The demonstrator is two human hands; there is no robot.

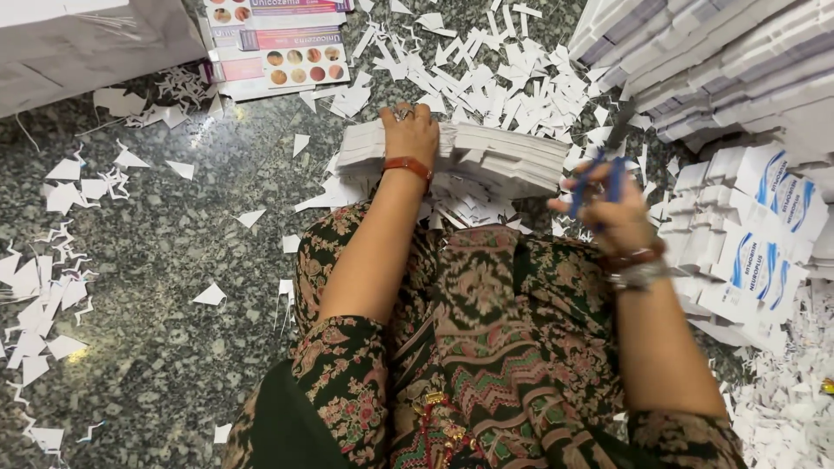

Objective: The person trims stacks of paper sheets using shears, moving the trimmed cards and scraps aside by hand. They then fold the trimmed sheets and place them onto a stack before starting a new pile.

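Nearest the camera, the person's patterned lap (486, 347) fills the lower middle of the view, with both forearms reaching out over it toward the floor (174, 287), a speckled grey stone.

The right hand (612, 213) sits just beyond the right knee, its fingers closed round blue-handled scissors (599, 178); the picture is blurred there, so how far the blades stand apart cannot be told. The left hand (408, 130) lies farther out, palm down and fingers spread flat on the top of a stack of white cards (486, 152), pressing rather than gripping.

The stack lies on the floor in front of the knees and fans toward the right, its layers already stepping apart. I judge that the main risk: if the pressing hand lifts or shifts, the fanned layers could slide and any cut would go crooked. The scissors also lie close to the stack's right end, so a hurried stroke could nick a finger.

White paper offcuts (495, 61) litter the floor round and beyond the stack, and could slip under it or hide a loose card. To the right, piles of blue-and-white printed cartons (756, 234) crowd the right elbow. Far left lie a white wrapped bundle (78, 43) and printed colour sheets (278, 52).
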